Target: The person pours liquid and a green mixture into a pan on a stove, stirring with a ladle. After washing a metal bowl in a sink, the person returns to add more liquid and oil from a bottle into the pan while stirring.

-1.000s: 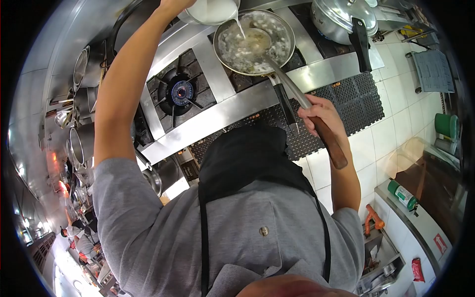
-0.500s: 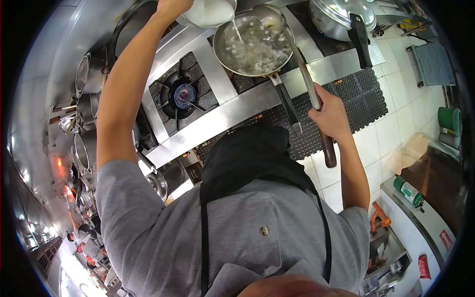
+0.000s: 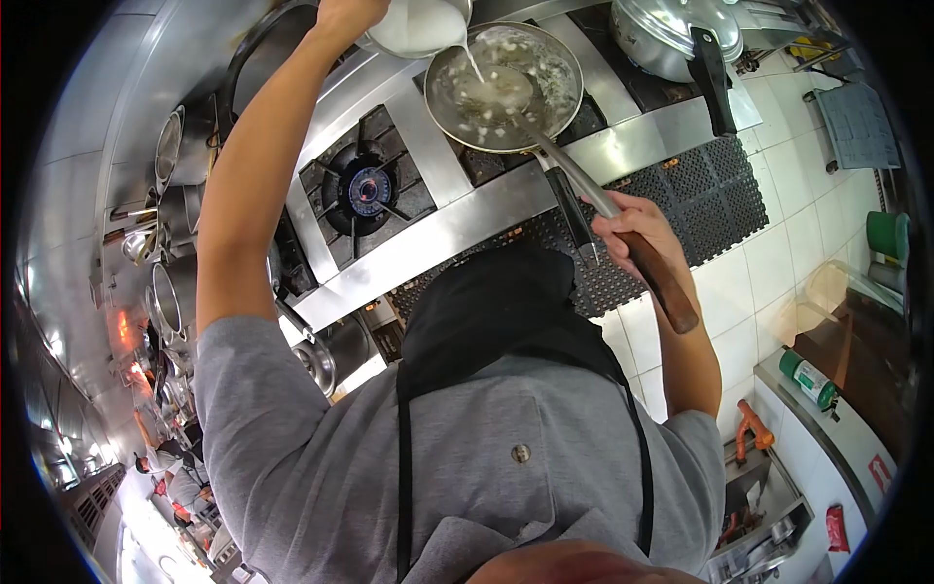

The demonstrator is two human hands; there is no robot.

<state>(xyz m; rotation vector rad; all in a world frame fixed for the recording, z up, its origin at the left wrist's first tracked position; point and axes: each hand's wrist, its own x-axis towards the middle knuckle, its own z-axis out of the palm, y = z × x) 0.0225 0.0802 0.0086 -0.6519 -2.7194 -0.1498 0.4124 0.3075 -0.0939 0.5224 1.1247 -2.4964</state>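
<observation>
At the top edge my left hand [image 3: 352, 14] is closed at the rim of a metal bowl [image 3: 374, 43], partly out of view. The bowl is tilted, and a thin stream of white liquid [image 3: 475, 64] runs from it into a frying pan [image 3: 429, 105]. The pan holds cloudy, bubbling liquid with small pale pieces. My right hand [image 3: 640, 234] is wrapped round the long handle of a ladle [image 3: 584, 181], near where metal meets wood. The ladle's head lies in the pan's liquid, close under the stream. The pan's black handle [image 3: 568, 206] points towards me, untouched.
A lit gas burner [image 3: 368, 190] stands left of the pan. At the upper right is a lidded pot [image 3: 671, 39] with a black handle [image 3: 712, 83]. Black perforated matting [image 3: 715, 190] runs along the stove front. Metal pots [image 3: 175, 292] line the left side; other people [image 3: 180, 477] are at lower left.
The ladle's head has moved from the pan's far right side into its middle. Its wooden end has swung right, and my right-hand grip has turned. White liquid keeps pouring from the bowl.
</observation>
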